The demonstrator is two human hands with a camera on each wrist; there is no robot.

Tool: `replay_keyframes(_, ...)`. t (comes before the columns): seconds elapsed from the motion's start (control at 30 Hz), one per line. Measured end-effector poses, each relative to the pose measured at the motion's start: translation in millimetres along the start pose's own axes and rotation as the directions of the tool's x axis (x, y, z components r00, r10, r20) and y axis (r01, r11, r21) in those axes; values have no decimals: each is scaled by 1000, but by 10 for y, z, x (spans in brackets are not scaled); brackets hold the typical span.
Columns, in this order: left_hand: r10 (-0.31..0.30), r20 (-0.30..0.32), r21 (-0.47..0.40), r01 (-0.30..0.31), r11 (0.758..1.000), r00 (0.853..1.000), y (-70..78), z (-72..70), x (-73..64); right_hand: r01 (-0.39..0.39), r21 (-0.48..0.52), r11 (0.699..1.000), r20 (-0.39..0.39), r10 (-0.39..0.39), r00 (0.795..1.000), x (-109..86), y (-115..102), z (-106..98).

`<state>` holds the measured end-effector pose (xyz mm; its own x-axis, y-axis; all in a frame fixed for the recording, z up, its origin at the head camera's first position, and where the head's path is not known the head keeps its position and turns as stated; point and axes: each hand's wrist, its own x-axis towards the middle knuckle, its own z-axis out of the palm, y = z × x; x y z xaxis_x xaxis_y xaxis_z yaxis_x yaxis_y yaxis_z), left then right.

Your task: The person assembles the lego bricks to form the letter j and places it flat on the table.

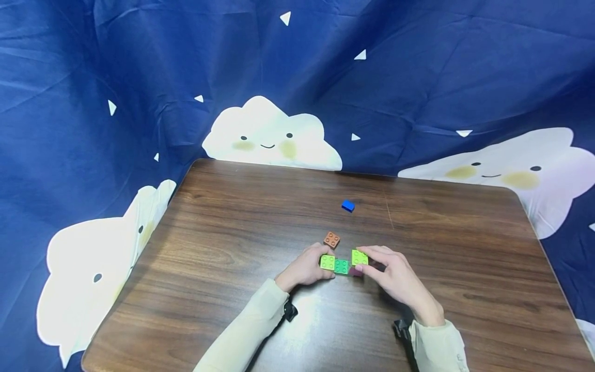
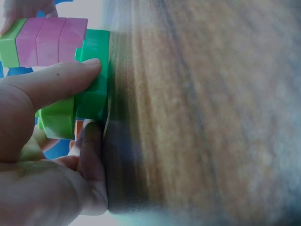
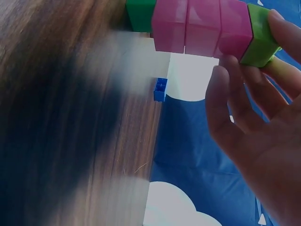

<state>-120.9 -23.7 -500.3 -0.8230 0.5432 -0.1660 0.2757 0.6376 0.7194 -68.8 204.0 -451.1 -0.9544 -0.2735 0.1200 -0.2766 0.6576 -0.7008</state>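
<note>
A long green brick (image 1: 341, 266) lies on the tabletop, with a lime brick (image 1: 327, 262) standing on its left part. On its right part rises a stack of three pink bricks (image 3: 203, 27), topped by a second lime brick (image 1: 360, 257). My left hand (image 1: 304, 266) grips the left end of this build; in the left wrist view its thumb (image 2: 70, 77) presses along the green brick's side. With thumb and fingers, my right hand (image 1: 395, 274) pinches the upper lime brick, and some fingertips are close beside the top pink brick.
An orange-brown brick (image 1: 331, 239) lies just behind the build, near my left fingers. Farther back is a small blue brick (image 1: 348, 205). The wooden table (image 1: 241, 206) ends at a blue cloud-printed curtain (image 1: 362, 103) behind.
</note>
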Motion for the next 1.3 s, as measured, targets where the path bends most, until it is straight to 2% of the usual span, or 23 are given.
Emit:
replay_keyframes(0.23,-5,1,2,5,1000,1000,9,-2,0,-11,-20,1000,11,11,1000,14,-2,-17)
replay_keyframes(0.6,-13,11,9,13,1000,1000,21,-15,16,33,-84,996,7,-32,999,31,-19,-39)
replay_keyframes(0.83,-4,9,17,4,1000,1000,11,-7,10,30,-84,996,43,-27,999,35,-11,-49)
replay_keyframes(1.3,-10,11,7,10,1000,1000,6,4,4,44,-74,996,42,-41,998,33,4,-46)
